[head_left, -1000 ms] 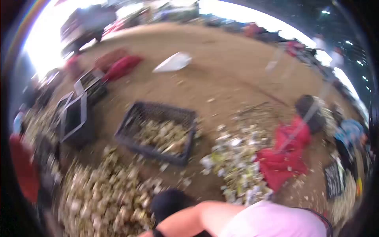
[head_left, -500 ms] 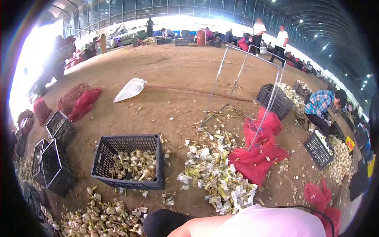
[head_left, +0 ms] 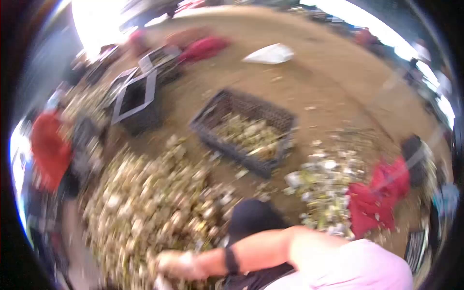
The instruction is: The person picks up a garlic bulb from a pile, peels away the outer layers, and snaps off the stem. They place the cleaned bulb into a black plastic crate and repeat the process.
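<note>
My bent right arm reaches leftward from the lower right, with a dark band round it. At its end my right hand (head_left: 176, 264) is low over a large heap of garlic bulbs with stalks (head_left: 145, 203), overlapping the heap's near edge. Motion smears the fingers, so I cannot tell what they hold. A pale blurred patch shows just below the hand at the frame's bottom edge. My left hand is out of view. Beyond my dark-clad knee (head_left: 256, 217), a black plastic crate (head_left: 208, 133) holds trimmed-looking garlic bulbs (head_left: 251, 135).
Pale stalk and skin scraps (head_left: 324, 193) lie right of the crate, beside a red mesh bag (head_left: 379, 193). Dark crates (head_left: 137, 121) stand at the upper left. A person in orange-red (head_left: 48, 150) is at the left. A white shovel blade (head_left: 270, 54) rests on the dirt floor.
The view has swung left and down, so the crate and scraps sit further right and the garlic heap fills more. My right forearm and hand have come into view over the heap.
</note>
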Motion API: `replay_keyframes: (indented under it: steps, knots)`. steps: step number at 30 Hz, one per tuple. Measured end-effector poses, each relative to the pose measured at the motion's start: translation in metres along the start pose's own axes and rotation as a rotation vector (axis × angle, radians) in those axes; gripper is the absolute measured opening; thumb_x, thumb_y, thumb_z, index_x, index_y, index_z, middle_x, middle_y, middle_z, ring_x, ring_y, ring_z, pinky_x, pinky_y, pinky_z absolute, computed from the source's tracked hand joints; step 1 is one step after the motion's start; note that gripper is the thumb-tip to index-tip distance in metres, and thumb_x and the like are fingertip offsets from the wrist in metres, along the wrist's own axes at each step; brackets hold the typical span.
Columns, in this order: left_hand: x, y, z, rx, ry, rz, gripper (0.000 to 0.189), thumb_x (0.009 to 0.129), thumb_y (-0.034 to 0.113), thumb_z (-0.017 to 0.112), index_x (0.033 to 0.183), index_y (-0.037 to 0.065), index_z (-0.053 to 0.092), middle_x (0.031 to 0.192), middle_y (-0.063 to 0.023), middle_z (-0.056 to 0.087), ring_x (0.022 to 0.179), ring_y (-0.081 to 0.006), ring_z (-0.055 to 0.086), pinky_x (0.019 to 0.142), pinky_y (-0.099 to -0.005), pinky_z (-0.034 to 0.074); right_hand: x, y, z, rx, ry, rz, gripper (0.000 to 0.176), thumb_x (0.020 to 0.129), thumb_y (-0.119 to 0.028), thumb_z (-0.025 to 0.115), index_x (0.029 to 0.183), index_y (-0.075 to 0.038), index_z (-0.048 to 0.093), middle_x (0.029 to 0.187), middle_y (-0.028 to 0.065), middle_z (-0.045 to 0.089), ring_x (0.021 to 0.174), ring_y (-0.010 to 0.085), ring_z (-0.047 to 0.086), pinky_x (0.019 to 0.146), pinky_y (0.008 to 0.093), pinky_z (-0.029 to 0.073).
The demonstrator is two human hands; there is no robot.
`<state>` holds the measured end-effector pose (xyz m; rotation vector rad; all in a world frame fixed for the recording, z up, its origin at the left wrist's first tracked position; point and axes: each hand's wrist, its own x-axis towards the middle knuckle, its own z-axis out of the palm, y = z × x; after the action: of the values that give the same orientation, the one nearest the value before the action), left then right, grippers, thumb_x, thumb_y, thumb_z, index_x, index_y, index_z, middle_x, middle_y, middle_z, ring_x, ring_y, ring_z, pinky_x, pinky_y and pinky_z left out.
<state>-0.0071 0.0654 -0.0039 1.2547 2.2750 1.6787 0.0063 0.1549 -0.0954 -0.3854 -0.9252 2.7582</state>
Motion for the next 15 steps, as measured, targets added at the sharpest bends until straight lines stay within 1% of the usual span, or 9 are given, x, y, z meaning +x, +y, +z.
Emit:
replay_keyframes:
  steps: [2, 3, 6, 8, 9, 11, 12, 13, 15]
  knots:
    - [-0.009, -0.015, -0.007, -0.160, 0.087, -0.125, 0.073, 0.075, 0.024, 0.073, 0.132, -0.005, 0.037, 0.125, -0.0183, 0.052, 0.101, -0.0267, 0.058, 0.087, -0.0326, 0.046, -0.022, -0.045, 0.017, 0.026, 0.057, 0.306, 0.016, 0.078, -0.012, 0.052, 0.088, -0.004, 0.062, 0.079, 0.0082, 0.063, 0.068, 0.0198, 0.061, 0.059, 0.0355, 0.049]
    - [-0.018, -0.026, -0.014, -0.243, 0.129, -0.179, 0.074, 0.075, 0.024, 0.073, 0.132, -0.005, 0.037, 0.125, -0.0183, 0.052, 0.101, -0.0267, 0.059, 0.087, -0.0324, 0.046, -0.013, -0.026, 0.009, -0.057, 0.054, 0.068, 0.019, 0.078, -0.010, 0.050, 0.091, -0.001, 0.061, 0.082, 0.0107, 0.064, 0.073, 0.0227, 0.063, 0.064, 0.0369, 0.052]
    - [-0.018, -0.027, -0.030, -0.668, 0.290, -0.261, 0.066, 0.069, 0.014, 0.077, 0.123, -0.006, 0.045, 0.127, -0.0205, 0.050, 0.102, -0.0239, 0.057, 0.083, -0.0344, 0.049, -0.014, -0.029, 0.000, 0.485, -0.204, 0.197, 0.027, 0.079, -0.013, 0.053, 0.103, -0.002, 0.056, 0.086, 0.0082, 0.061, 0.072, 0.0189, 0.058, 0.074, 0.0351, 0.050]
    - [-0.002, -0.011, -0.027, -1.022, 0.639, -0.464, 0.044, 0.074, 0.023, 0.074, 0.102, -0.003, 0.053, 0.105, -0.0171, 0.062, 0.091, -0.0223, 0.061, 0.076, -0.0317, 0.050, -0.033, -0.047, 0.032, 0.480, -0.032, 0.147, 0.029, 0.076, -0.017, 0.058, 0.101, -0.002, 0.055, 0.083, 0.0063, 0.060, 0.070, 0.0178, 0.057, 0.073, 0.0349, 0.050]
    - [-0.019, -0.058, -0.041, -0.718, 0.486, -0.287, 0.044, 0.078, 0.033, 0.067, 0.102, -0.001, 0.056, 0.098, -0.0158, 0.063, 0.091, -0.0263, 0.060, 0.078, -0.0369, 0.050, -0.036, -0.051, 0.038, 0.470, 0.033, 0.148, 0.029, 0.075, -0.018, 0.059, 0.099, -0.002, 0.054, 0.082, 0.0058, 0.060, 0.071, 0.0178, 0.058, 0.074, 0.0350, 0.050]
    - [-0.019, -0.063, -0.049, -1.506, 0.396, -0.381, 0.042, 0.080, 0.037, 0.057, 0.101, 0.001, 0.059, 0.099, -0.0141, 0.063, 0.094, -0.0302, 0.059, 0.081, -0.0446, 0.048, -0.028, -0.038, 0.031, 0.513, -0.121, 0.179, 0.028, 0.073, -0.017, 0.062, 0.096, -0.003, 0.053, 0.081, 0.0053, 0.060, 0.074, 0.0180, 0.060, 0.077, 0.0358, 0.051]
    - [-0.018, -0.064, -0.051, -1.561, 0.378, -0.387, 0.041, 0.080, 0.040, 0.050, 0.100, 0.007, 0.062, 0.099, -0.0129, 0.063, 0.093, -0.0320, 0.059, 0.085, -0.0498, 0.045, -0.024, -0.036, 0.034, 0.541, -0.181, 0.131, 0.027, 0.073, -0.015, 0.062, 0.095, -0.003, 0.053, 0.080, 0.0052, 0.060, 0.077, 0.0186, 0.061, 0.079, 0.0372, 0.051]
    - [-0.023, -0.058, -0.052, -1.521, 0.441, -0.510, 0.064, 0.076, 0.025, 0.056, 0.137, 0.018, 0.038, 0.142, -0.0103, 0.033, 0.113, -0.0328, 0.049, 0.081, -0.0452, 0.052, -0.025, -0.037, 0.038, 0.532, -0.154, 0.087, 0.029, 0.074, -0.016, 0.063, 0.096, -0.002, 0.053, 0.080, 0.0054, 0.060, 0.077, 0.0186, 0.061, 0.078, 0.0361, 0.052]
    - [-0.012, -0.055, -0.050, -1.791, 0.107, -0.186, 0.060, 0.078, 0.025, 0.055, 0.135, 0.016, 0.039, 0.142, -0.0104, 0.032, 0.112, -0.0317, 0.050, 0.080, -0.0424, 0.053, -0.020, -0.039, 0.051, 0.677, -0.289, -0.325, 0.032, 0.079, -0.024, 0.056, 0.104, -0.004, 0.057, 0.092, 0.0128, 0.063, 0.086, 0.0263, 0.062, 0.075, 0.0431, 0.053]
